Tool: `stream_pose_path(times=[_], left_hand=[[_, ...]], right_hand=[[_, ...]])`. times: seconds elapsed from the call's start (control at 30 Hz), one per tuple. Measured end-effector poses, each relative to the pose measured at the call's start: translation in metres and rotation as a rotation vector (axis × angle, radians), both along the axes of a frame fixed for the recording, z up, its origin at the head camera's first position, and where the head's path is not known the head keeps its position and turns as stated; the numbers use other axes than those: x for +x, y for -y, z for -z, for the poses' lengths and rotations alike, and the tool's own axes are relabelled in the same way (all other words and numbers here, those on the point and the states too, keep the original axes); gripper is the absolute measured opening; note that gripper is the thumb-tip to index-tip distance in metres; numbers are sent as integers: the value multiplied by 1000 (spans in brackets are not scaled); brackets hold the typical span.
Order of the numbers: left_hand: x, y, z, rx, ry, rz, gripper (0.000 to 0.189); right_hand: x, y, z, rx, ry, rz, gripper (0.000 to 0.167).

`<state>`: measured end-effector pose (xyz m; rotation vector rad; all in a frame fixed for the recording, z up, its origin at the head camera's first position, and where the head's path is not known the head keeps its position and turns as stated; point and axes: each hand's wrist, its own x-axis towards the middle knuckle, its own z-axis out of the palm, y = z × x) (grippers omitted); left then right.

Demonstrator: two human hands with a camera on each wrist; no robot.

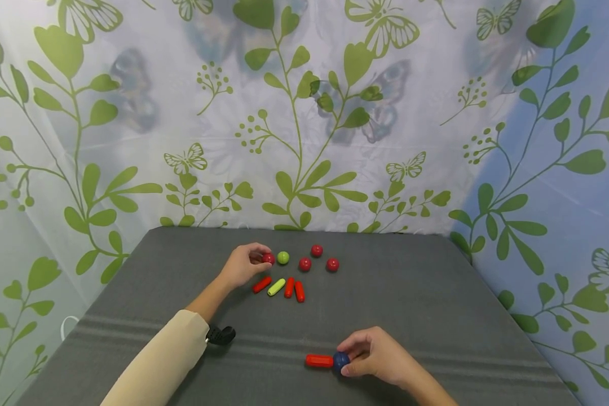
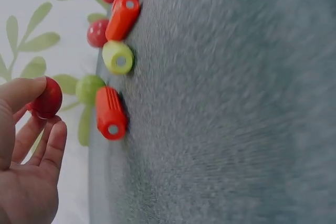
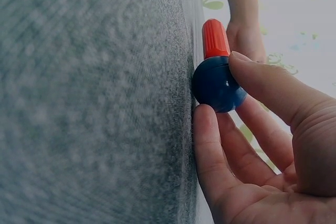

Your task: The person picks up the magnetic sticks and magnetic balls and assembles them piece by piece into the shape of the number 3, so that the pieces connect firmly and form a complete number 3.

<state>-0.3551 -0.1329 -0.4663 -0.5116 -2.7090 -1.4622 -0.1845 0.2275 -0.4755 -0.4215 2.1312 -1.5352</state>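
Observation:
Between thumb and fingers, my left hand [image 1: 242,265] pinches a red ball [image 2: 48,98] at the far left of the group of pieces. A green ball [image 1: 283,257] lies just right of it, and a red rod [image 1: 261,284] lies just in front. My right hand [image 1: 378,358] holds a dark blue ball [image 3: 218,83] near the front of the table. A red rod [image 1: 319,361] joins or touches that ball on its left side and points left. In the right wrist view this rod stands out from the ball, away from the fingers.
Three more red balls [image 1: 305,264] lie right of the green one. A yellow-green rod [image 1: 276,287] and two red rods [image 1: 300,291] lie in front of them on the grey table [image 1: 411,293]. A leaf-patterned curtain [image 1: 314,141] hangs behind the table.

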Motion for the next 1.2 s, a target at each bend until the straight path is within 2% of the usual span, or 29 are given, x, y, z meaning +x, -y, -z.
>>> stream_pose_path(times=[0.27, 0.53, 0.87, 1.2], left_hand=[[26, -7, -8, 26, -19, 83, 34], [50, -12, -3, 43, -30, 230, 32], [76, -20, 3, 50, 56, 347, 28], [99, -25, 12, 29, 164, 365, 25]], right_hand=[[0, 0, -1, -3, 4, -6, 32], [-1, 0, 0, 0, 5, -5, 31], [-1, 0, 0, -3, 14, 0, 32], [0, 1, -1, 2, 4, 0, 32]])
